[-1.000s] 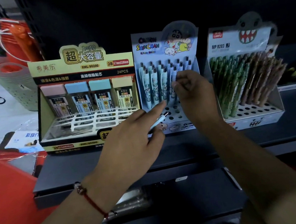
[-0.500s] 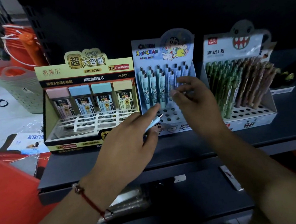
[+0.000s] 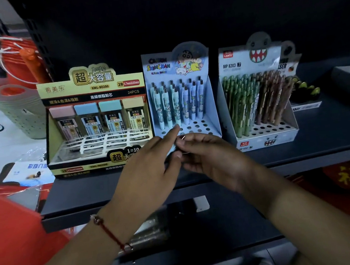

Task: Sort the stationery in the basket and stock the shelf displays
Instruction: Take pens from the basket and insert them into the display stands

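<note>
Both hands meet at the picture's centre, in front of the middle display. Left hand [image 3: 150,169], wrist wearing a red string bracelet [image 3: 109,232], has its forefinger stretched toward 1 o'clock while thumb and other fingers curl round a pale blue pen [image 3: 181,139], mostly hidden, only its metal tip showing. Right hand [image 3: 213,158] has its fingers curled in against the same pen from the 3 o'clock side; how firmly it grips I cannot tell.

Beneath them runs the dark shelf [image 3: 306,153]. On it, at 12 o'clock from the hands, stands the cartoon pen display [image 3: 176,65], its rear holes filled with upright blue pens, the front holes bare. At 10 o'clock sits the yellow lead-refill box [image 3: 93,92]. At 2 o'clock is the monster-face display [image 3: 251,62] of green and brown pens. Farther off at 9 o'clock, pale baskets [image 3: 20,117] stand stacked beside red ones.
</note>
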Demonstrator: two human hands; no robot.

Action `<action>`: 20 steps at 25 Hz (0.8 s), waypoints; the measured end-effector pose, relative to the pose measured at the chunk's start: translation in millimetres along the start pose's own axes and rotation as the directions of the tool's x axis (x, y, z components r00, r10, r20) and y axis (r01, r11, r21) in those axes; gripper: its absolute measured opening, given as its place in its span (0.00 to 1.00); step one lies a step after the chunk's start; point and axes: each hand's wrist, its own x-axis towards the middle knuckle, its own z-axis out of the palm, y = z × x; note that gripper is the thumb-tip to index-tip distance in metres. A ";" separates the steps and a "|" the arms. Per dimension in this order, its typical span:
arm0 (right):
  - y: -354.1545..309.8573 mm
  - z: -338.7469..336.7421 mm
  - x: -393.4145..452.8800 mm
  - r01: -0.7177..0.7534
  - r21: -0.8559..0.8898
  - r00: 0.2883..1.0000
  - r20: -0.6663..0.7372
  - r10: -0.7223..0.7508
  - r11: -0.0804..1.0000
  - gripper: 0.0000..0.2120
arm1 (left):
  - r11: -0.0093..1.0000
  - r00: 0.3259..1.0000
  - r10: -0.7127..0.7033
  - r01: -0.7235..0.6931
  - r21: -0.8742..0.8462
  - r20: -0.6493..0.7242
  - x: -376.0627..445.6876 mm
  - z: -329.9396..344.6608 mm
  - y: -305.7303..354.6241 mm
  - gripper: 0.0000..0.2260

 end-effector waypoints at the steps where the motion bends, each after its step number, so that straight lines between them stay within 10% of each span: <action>1: 0.0 -1.5 -2.0 0.002 -0.005 1.000 -0.004 -0.002 1.000 0.02 | 1.000 1.000 0.011 -0.011 0.025 -0.010 -1.0 1.7 1.6 0.25; 20: -37.4 -34.9 1.3 0.421 0.023 0.856 -0.339 -0.390 0.907 0.13 | 0.893 0.956 0.288 -0.249 0.374 -0.051 -13.0 2.7 -17.8 0.27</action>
